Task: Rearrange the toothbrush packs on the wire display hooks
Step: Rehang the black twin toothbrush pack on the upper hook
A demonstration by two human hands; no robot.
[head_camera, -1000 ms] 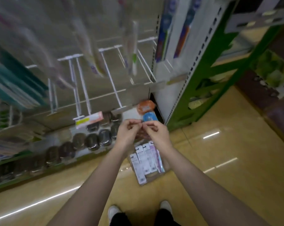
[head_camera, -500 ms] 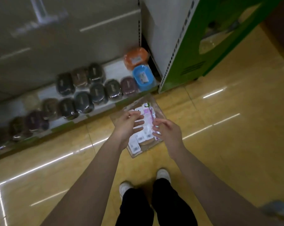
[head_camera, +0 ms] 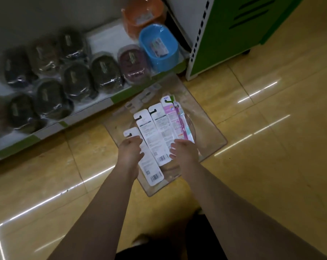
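a clear plastic tray [head_camera: 211,128] sits on the tan tiled floor [head_camera: 271,166], just off the foot of the low shelf [head_camera: 102,40]. in it lie the toothbrush packs [head_camera: 155,132], backs up, fanned side by side with their hang-holes toward twelve o'clock: three white cards with barcodes at their six o'clock ends, then a pink pack [head_camera: 173,121] at the three o'clock side of the fan, with another pack edge-on beyond it.

both hands reach down into the tray. the left hand [head_camera: 130,152] lies over the white pack at the nine o'clock end, fingers bent around its long edge; it looks like a grasp, though blur keeps me from saying how firm. the right hand [head_camera: 184,152] rests with its fingers loosely spread on the lower part of the packs toward three o'clock, pressing rather than gripping.

on the shelf at ten to eleven o'clock from the tray stand rows of dark oval boxes [head_camera: 70,79], each wrapped in clear film, with one purple box [head_camera: 133,62] at the end of the row. at twelve o'clock a blue tub [head_camera: 158,47] holds a small printed label, and an orange tub [head_camera: 142,15] stands just behind it, also with a label inside. a green shelf end panel [head_camera: 234,34] rises at one o'clock.
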